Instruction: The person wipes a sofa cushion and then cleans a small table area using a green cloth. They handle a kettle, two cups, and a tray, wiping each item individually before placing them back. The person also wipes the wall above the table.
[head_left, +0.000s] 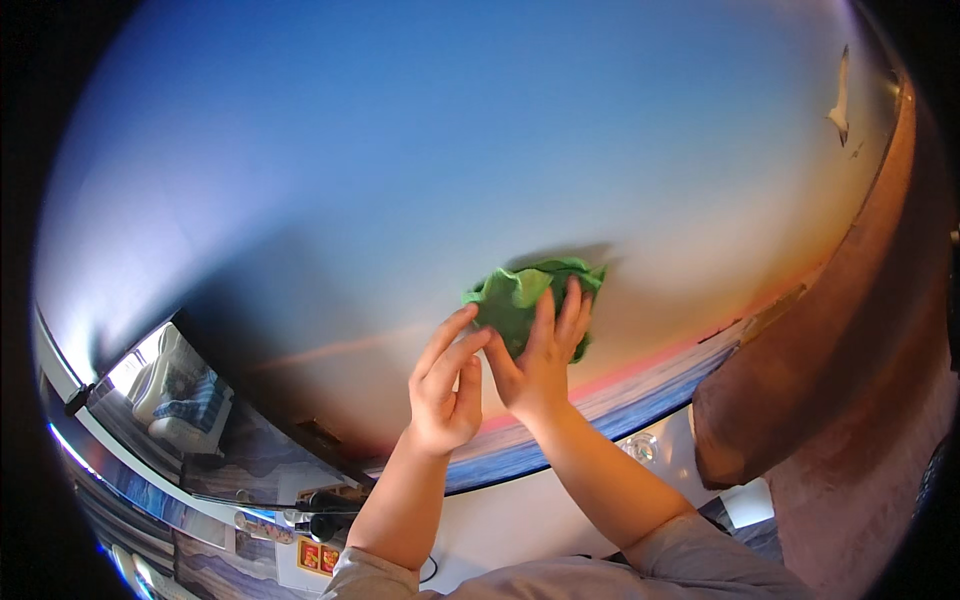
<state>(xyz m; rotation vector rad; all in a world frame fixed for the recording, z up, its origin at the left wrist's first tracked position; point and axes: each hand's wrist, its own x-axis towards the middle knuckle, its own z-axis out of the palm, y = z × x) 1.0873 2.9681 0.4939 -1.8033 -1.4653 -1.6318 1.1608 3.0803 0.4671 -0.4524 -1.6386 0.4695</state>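
A crumpled green cloth (517, 311) lies against a large surface printed with a sky and sea picture (420, 150). My right hand (544, 345) presses the cloth to it with spread fingers. Just left of that, my left hand (450, 382) is raised with its fingers bent and somewhat apart, its index fingertip close to the cloth's left edge. Whether that fingertip touches the cloth cannot be told. The thumb of my right hand nearly meets a finger of my left.
Below the picture a white tabletop (495, 525) holds a clear glass dish (643, 448). At the lower left are a mirror (202, 405), a black object (326, 514) and a tray with red items (316, 556). A brown curved wall or panel (810, 360) rises at the right.
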